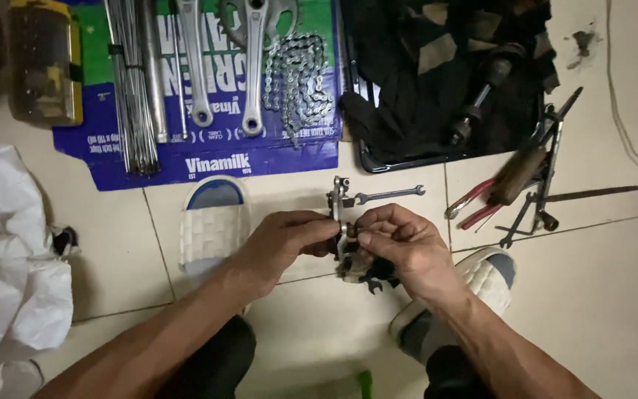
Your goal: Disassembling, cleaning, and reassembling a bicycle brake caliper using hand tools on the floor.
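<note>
At the bottom of the frame two bare arms came up from the person's knees, and both hands met in the middle of the picture. The left hand [283, 238] had its grip pressed around one side of a small metal bike part [342, 229], holding it steady and upright. The right hand [400, 247] pinched the other side of the same part with its fingertips, as if working on a little piece of it. The part was held in the air just above the tiled floor [599, 281], close to the eyes so it was easy to see. A small wrench [389, 195] lay on the floor just behind the part, near enough to grab. A white sandal [212, 225] sat to the left of the hands, and another one [481, 284] was on the foot at the lower right. At the left edge lay a crumpled white bag [5, 258]. To the right, red-handled pliers [470, 205] and other thin tools lay in a loose pile. Farther up, a flat blue and green cardboard sheet [260, 159] kept clean parts off the floor: a bundle of spokes [131, 89], two crank arms [252, 66], and a bike chain [297, 77]. At the upper right a dark tray [378, 164] held black cloth and a drill-like tool [481, 92]. A yellow box [42, 63] stood in the upper left.
</note>
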